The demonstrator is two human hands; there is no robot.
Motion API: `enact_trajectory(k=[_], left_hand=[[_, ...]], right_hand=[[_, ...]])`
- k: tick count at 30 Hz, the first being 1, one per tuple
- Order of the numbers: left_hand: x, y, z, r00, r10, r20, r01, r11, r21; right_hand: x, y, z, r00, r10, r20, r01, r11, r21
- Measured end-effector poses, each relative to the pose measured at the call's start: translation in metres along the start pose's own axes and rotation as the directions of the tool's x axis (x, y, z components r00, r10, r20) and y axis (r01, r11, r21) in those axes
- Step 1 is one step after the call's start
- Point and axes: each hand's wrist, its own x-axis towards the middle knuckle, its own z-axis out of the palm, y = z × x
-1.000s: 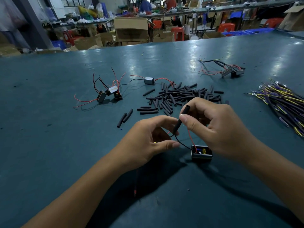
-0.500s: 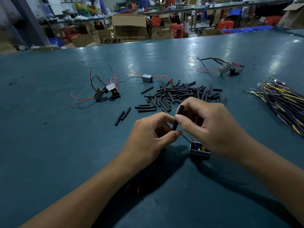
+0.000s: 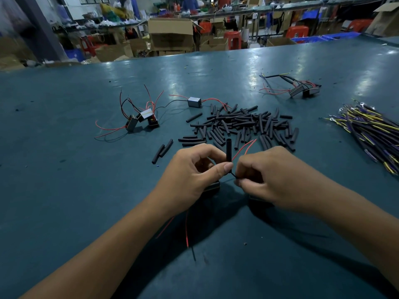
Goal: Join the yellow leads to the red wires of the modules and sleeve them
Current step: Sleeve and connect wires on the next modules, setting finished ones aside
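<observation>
Both hands swapped roles since the last frame: left hand [image 3: 194, 171] now pinches the black sleeve [image 3: 228, 151] upright between thumb and forefinger; before, the right held it. Right hand [image 3: 269, 180] dropped lower, fingers curled, pinching a thin black wire [image 3: 233, 175] just below the sleeve. Red wires [image 3: 244, 148] arc up behind. Module [image 3: 212, 187] mostly hidden under the left hand, on the green table [image 3: 64, 190].
</observation>
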Motion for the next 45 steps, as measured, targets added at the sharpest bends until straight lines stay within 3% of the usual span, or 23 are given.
enact_trajectory(k=[4, 8, 14, 20, 28, 34, 45], left_hand=[[0.0, -0.001, -0.001, 0.999, -0.025, 0.023, 0.025, 1.0, -0.017], [0.001, 0.001, -0.003, 0.999, -0.03, 0.044, 0.029, 0.999, 0.026], [0.001, -0.001, -0.004, 0.999, -0.026, 0.046, 0.023, 0.998, 0.066], [0.004, -0.006, -0.004, 0.999, 0.026, 0.044, -0.03, 0.996, 0.081], [0.006, -0.013, -0.005, 0.991, -0.068, 0.114, 0.056, 0.993, 0.106], [0.006, -0.01, -0.011, 1.0, 0.014, -0.019, -0.014, 1.0, 0.014], [0.003, -0.015, -0.005, 0.999, 0.018, 0.033, -0.02, 0.996, 0.091]], right_hand=[[0.001, -0.001, 0.007, 0.991, 0.094, -0.097, -0.078, 0.984, 0.157], [0.003, -0.002, 0.009, 0.992, 0.104, -0.078, -0.086, 0.976, 0.2], [0.002, 0.004, 0.0, 0.997, 0.083, 0.0, -0.083, 0.994, 0.064], [0.002, 0.005, 0.007, 0.997, 0.081, -0.021, -0.079, 0.993, 0.092], [0.003, 0.004, 0.014, 0.998, 0.037, -0.046, -0.032, 0.994, 0.103], [0.003, 0.003, 0.016, 0.998, 0.032, -0.049, -0.026, 0.993, 0.115], [0.004, 0.009, 0.013, 0.999, 0.016, -0.041, -0.01, 0.99, 0.143]])
